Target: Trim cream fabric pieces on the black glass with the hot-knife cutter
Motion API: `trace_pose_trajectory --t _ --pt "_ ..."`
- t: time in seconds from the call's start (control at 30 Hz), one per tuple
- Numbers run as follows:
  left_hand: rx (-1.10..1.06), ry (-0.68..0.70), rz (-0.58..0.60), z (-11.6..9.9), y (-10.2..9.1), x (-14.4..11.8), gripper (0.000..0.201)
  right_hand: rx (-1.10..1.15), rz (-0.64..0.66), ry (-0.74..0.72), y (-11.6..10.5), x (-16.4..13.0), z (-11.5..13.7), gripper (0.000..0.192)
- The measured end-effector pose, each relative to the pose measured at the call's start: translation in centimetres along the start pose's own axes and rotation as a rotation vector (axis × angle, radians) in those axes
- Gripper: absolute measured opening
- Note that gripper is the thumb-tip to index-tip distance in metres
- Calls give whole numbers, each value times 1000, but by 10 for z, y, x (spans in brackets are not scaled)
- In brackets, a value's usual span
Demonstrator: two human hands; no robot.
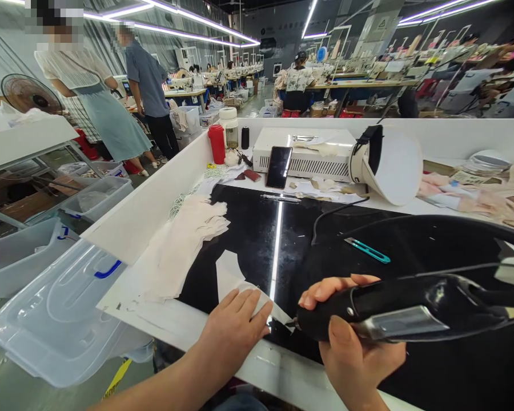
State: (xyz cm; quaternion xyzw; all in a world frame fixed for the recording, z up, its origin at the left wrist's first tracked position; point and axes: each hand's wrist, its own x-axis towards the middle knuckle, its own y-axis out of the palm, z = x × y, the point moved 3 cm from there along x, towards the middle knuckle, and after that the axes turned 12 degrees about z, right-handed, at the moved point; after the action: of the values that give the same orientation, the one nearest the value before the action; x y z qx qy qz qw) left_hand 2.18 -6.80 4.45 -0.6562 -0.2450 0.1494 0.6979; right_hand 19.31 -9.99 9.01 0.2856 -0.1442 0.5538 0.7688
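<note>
My left hand lies flat on a white shaped piece, paper or cloth, pressing it against the black work surface. My right hand is wrapped around a black hand-held power tool with a metal plate on its side. The tool's narrow tip points left and meets the right corner of the white piece, close to my left fingertips. A stack of cream fabric pieces rests to the left. Beyond the tool lies a teal cutter knife.
At the back stand a phone, a white vented box, a white cone-shaped lamp or duct and a red cup. A black cable arches over the right side. Plastic bins stand left; people work beyond.
</note>
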Motion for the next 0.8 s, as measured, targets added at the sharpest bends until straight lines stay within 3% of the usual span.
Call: trace_pose_trajectory --t 0.2,0.8 --pt "-6 -3 4 -9 3 -5 73 -9 17 12 -1 -2 -1 42" --pt "-36 -1 -23 -16 7 -7 97 28 38 10 2 5 4 39"
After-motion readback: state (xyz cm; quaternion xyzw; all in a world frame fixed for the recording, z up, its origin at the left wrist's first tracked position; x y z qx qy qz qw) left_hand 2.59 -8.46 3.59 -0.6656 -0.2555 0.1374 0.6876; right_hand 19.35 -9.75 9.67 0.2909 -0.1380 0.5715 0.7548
